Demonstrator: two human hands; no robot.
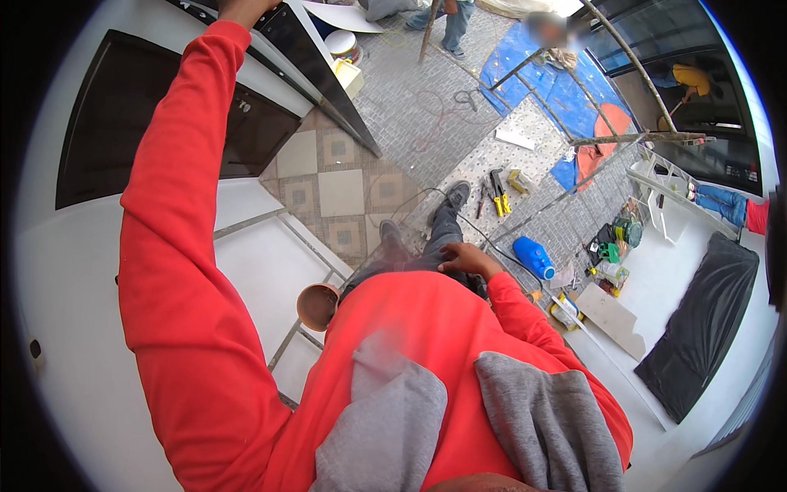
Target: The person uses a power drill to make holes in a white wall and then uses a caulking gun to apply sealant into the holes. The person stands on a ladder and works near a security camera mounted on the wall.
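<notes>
My left arm in its red sleeve reaches far up to the top left. There my left hand (244, 10) is at the upper edge of a black framed door panel (324, 78); the picture's rim cuts it off and its fingers do not show. My right hand (469, 261) rests low against my right hip and thigh, its fingers loosely stretched, with nothing seen in it. On the floor beyond it lie a yellow-handled hand tool (499, 194) and a blue jug (534, 257). A brown round pot (318, 307) stands by my left side.
A thin cable (490, 238) runs past my feet. To the right are several cans and tools, a stone slab (611, 318), a black plastic-wrapped panel (698, 324) and a ladder (668, 176). Ahead, a pole frame (627, 138) stands over a blue tarp (525, 57); other people are nearby.
</notes>
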